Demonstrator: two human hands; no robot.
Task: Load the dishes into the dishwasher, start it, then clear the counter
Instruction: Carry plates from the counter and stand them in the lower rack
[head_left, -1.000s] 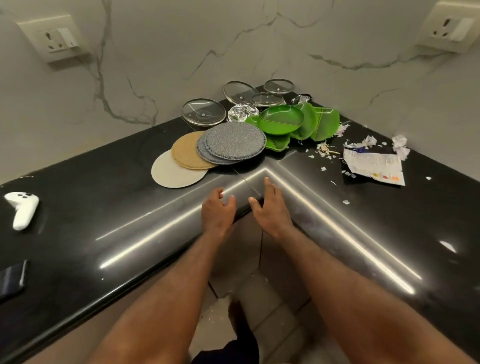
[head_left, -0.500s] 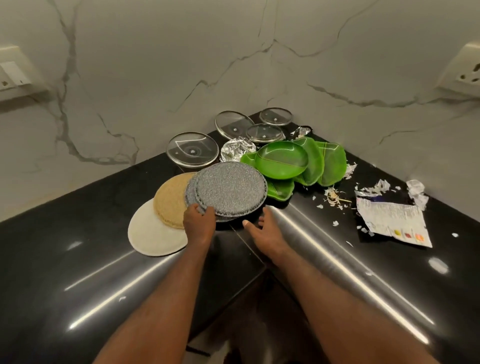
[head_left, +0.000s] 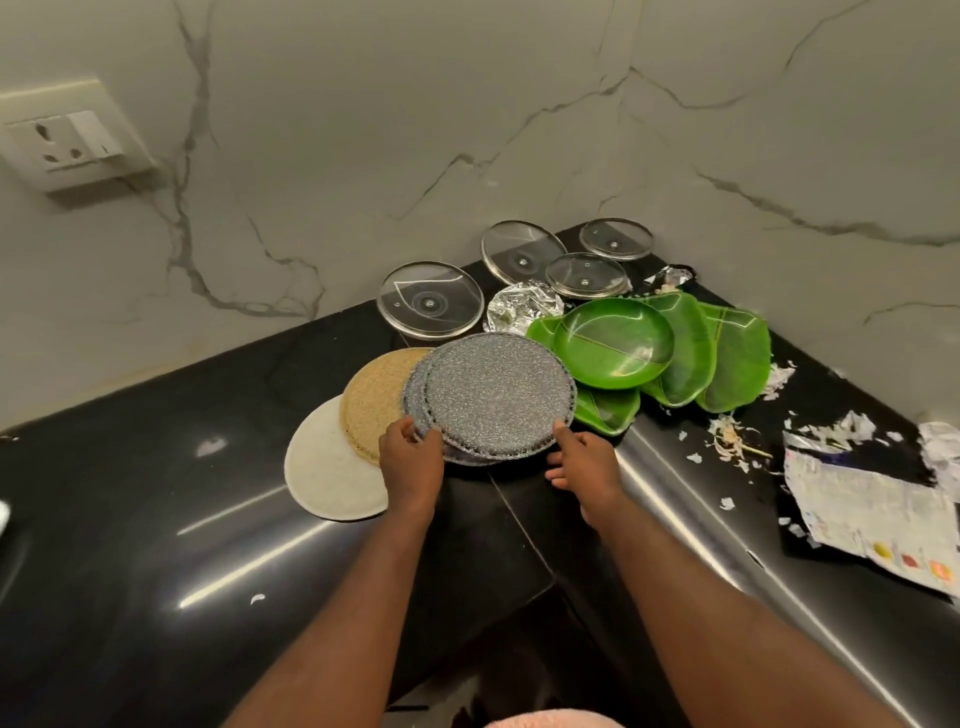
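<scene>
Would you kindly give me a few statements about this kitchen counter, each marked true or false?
1. The left hand and the right hand both hold the rim of the grey plates. True.
2. Only two glass lids sit near the wall. False: there are four.
3. The green plates lie to the right of the grey plates. True.
4. The tan plate lies on top of the grey plates. False: the grey plates overlap it.
5. The wrapper lies at the left end of the counter. False: it lies at the right.
</scene>
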